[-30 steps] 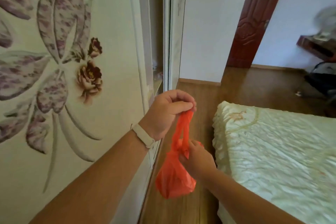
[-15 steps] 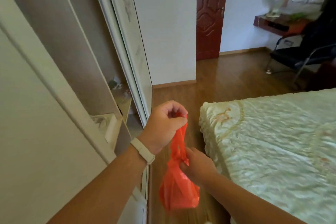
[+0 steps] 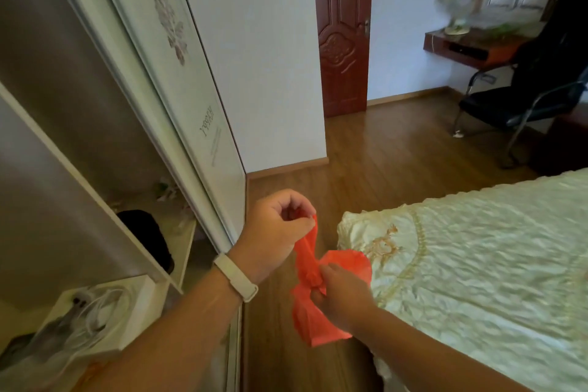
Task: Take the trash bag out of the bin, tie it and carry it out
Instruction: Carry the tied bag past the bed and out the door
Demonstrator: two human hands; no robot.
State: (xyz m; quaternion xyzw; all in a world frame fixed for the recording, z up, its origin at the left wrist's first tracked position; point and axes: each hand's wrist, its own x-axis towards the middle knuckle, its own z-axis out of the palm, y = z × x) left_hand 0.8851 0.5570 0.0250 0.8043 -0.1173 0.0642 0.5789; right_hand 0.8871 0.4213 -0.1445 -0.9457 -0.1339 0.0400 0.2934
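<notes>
Trash bag [image 3: 313,318]: red, held in the air between wardrobe [image 3: 121,124] and bed [image 3: 477,264].
Left hand [image 3: 273,232]: fingers pinched shut on one twisted strip, pulled upward.
Right hand [image 3: 342,294]: fingers closed around the bag's neck.

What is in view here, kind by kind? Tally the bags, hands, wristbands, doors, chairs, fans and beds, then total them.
Red trash bag: 1
Hands, left hand and right hand, each with a grip on the bag: 2
White wristband: 1
Brown wooden door: 1
Black chair: 1
Fan: 1
Bed: 1
Total: 8
</notes>
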